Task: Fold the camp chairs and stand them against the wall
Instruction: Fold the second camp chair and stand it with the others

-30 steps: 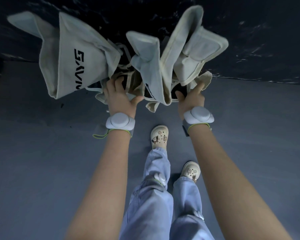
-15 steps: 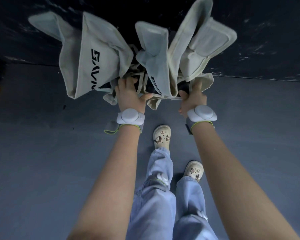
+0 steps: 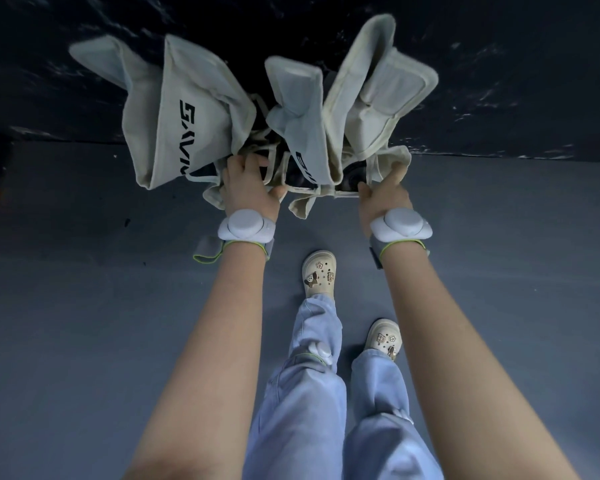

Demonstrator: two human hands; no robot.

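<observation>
Clearly, the camp chair (image 3: 201, 109) is folded, pale canvas bunched, black lettering showing.

A smooth grey-blue floor (image 3: 84, 306) spreads below the grip on every side. Directly beneath the grip, two cream clog shoes with small charms (image 3: 318, 274) stand on the floor, one ahead of the other. Loose light blue denim trousers (image 3: 305, 403) rise from them, with a small white round device (image 3: 321, 351) strapped at one shin.
</observation>
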